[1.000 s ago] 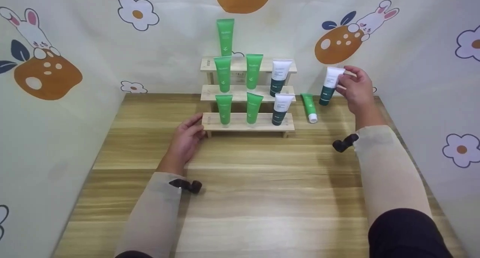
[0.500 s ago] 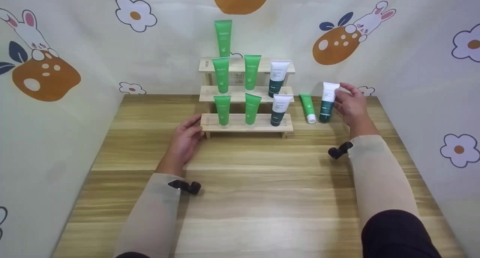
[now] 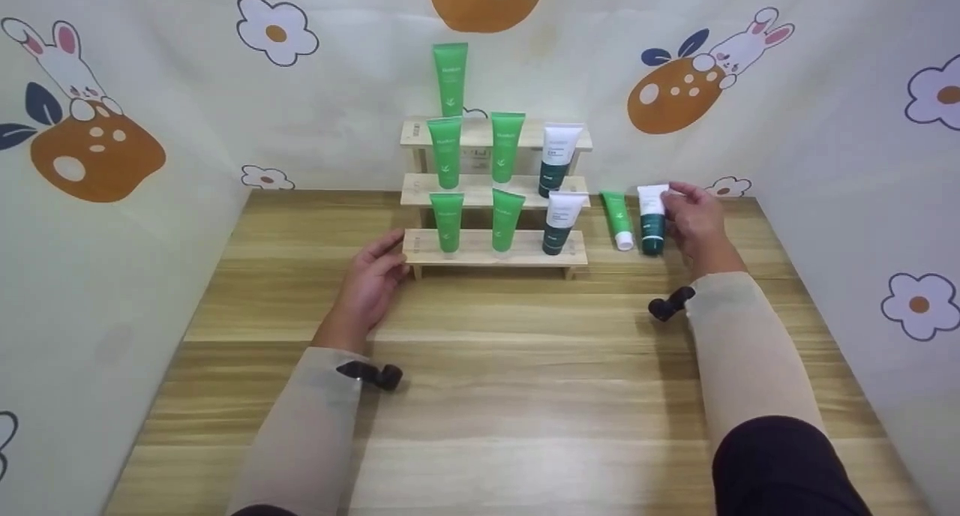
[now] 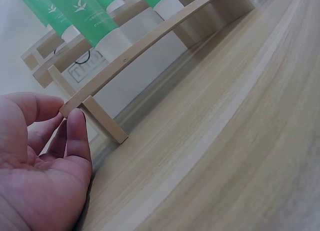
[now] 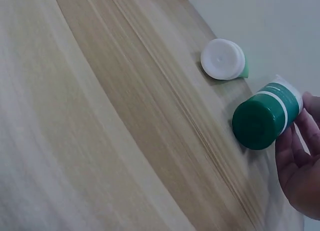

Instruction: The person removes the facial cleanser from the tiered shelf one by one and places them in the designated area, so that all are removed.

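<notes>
The right hand (image 3: 697, 220) has its fingers drawn together on a white and dark-green plastic squeeze tube (image 3: 652, 220), pinching it by the right edge near its flat white end. That tube is directly left of these fingers, its dark-green cap pointing toward the person; whether its whole length rests on the counter (image 3: 525, 336) cannot be told. Farther left of the same fingers, near the held tube but apart from it, a bright green plastic squeeze tube (image 3: 616, 214) lies on the wood-grained counter, white cap also toward the person.

The left hand (image 3: 373, 276) pinches the left end of a three-tier pale wooden rack (image 3: 476, 240) by its lowest board, only the board's thickness parting its fingers. Rightward from these fingers, along that board, stand two green tubes (image 3: 448, 223) and then one white-and-green tube (image 3: 564, 223), caps down. Behind and above the fingers, the middle board carries a matching trio (image 3: 508, 147). Farthest back from them, a single green tube (image 3: 450, 77) stands on the top board, toward its left end.
</notes>
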`<state>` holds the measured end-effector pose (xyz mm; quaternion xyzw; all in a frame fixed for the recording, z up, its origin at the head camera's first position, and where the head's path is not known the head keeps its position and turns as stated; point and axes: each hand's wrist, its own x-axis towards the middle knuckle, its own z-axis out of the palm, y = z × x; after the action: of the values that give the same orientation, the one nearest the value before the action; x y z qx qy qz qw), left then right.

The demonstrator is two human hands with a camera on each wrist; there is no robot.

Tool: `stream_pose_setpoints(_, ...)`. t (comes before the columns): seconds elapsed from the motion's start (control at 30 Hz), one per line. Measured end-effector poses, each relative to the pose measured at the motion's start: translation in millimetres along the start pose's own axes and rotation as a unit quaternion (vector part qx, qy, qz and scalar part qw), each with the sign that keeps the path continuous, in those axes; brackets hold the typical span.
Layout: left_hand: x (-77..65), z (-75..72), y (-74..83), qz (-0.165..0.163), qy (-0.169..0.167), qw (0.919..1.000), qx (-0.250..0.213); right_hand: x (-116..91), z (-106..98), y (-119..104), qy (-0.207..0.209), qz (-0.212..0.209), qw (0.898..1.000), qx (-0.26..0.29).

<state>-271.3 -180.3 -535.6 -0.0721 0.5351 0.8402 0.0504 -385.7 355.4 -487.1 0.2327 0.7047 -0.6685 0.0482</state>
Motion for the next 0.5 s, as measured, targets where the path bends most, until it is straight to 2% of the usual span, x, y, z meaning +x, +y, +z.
stream_pose_setpoints(0.17, 0.4, -1.2, -0.3, -0.003, -0.002, 1.0, -0.001, 9, 3, 3, 0.014, 0.022, 0.999, -0.039)
stream_pose_setpoints(0.37, 0.8, -0.6, -0.7, 0.005, -0.004, 0.9999, -0.011, 14, 8, 2, 0.026, 0.018, 0.998, -0.053)
stream_pose_setpoints(0.5, 0.3, 0.0, 0.6, 0.0, -0.003, 1.0, -0.007, 16, 8, 0, 0.029, 0.027, 0.997, -0.067)
